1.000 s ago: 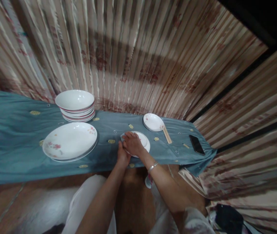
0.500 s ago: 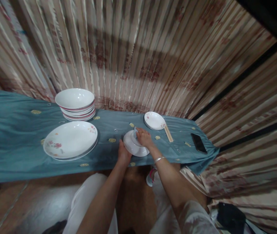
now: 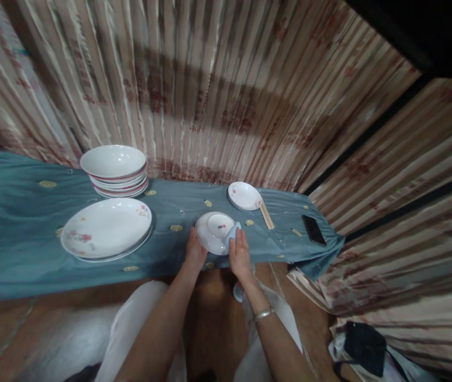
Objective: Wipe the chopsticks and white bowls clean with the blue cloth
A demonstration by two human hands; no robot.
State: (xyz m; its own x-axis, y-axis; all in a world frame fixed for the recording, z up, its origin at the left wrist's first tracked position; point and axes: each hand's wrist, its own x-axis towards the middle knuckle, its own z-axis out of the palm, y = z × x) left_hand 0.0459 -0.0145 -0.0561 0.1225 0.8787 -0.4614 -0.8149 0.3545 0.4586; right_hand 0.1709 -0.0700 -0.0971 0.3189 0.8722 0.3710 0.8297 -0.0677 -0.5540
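Observation:
A small white plate (image 3: 204,236) is held with its underside up, showing its foot ring and a small dark and red mark. My left hand (image 3: 196,252) grips the plate's left edge, thumb along the rim. At its right side my right hand (image 3: 240,253) presses a light blue cloth (image 3: 232,234) against the plate, fingers close together over the cloth. A silver bracelet (image 3: 263,313) circles my right wrist. The plate is just above the front part of the table; whether it touches the tablecloth I cannot tell.
On the teal tablecloth (image 3: 178,246) stand stacked bowls (image 3: 113,162) at the back left and large oval plates (image 3: 106,228) before them. Small plates (image 3: 244,196), chopsticks (image 3: 267,216) and a black phone (image 3: 314,229) lie to the right. A pleated curtain (image 3: 194,95) hangs behind.
My right hand has slid with the cloth from the plate's far top to its right edge, uncovering the foot ring and mark. The left hand keeps its hold. The view has shifted slightly.

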